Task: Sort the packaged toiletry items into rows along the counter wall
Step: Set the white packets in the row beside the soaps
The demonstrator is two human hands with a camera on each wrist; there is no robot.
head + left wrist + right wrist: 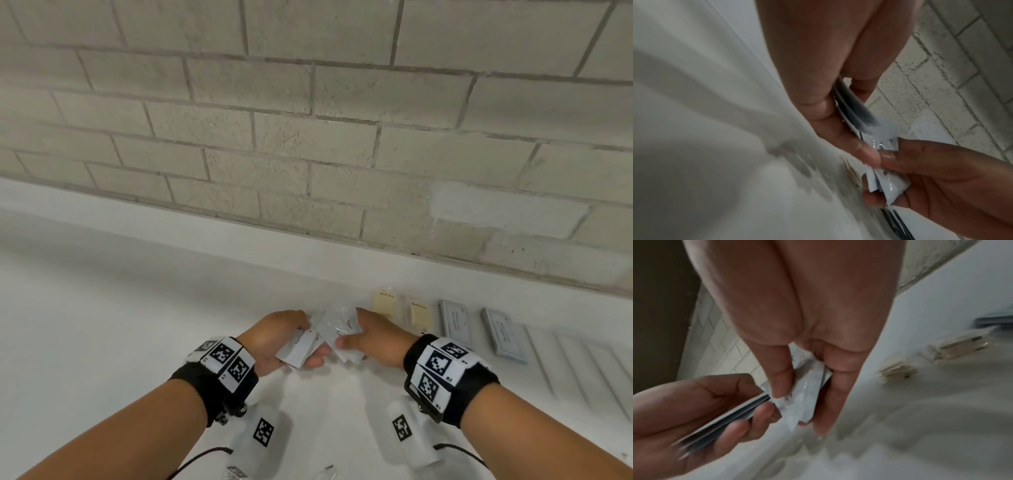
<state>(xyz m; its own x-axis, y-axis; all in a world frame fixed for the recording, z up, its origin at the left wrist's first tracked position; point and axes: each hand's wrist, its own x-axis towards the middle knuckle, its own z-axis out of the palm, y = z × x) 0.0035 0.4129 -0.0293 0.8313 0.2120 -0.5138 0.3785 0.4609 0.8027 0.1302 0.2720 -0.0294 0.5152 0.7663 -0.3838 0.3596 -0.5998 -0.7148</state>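
Both hands hold white toothbrush packets above the white counter (137, 308). My left hand (291, 339) grips a stack of packets (301, 346) between thumb and fingers; the same stack (729, 417) shows edge-on in the right wrist view. My right hand (356, 329) pinches other packets (337, 325), seen as glossy wrappers (803, 392) under its thumb. In the left wrist view the left hand's packets (851, 105) and the right hand's packets (890, 183) meet. Along the wall lie two cream packets (385, 301) and two grey-blue packets (455, 322).
A grey brick wall (308, 137) rises behind the counter ledge. White ribbed items (582, 363) lie at the far right. Two white tagged blocks (260, 431), (407, 431) with cables sit near the front edge.
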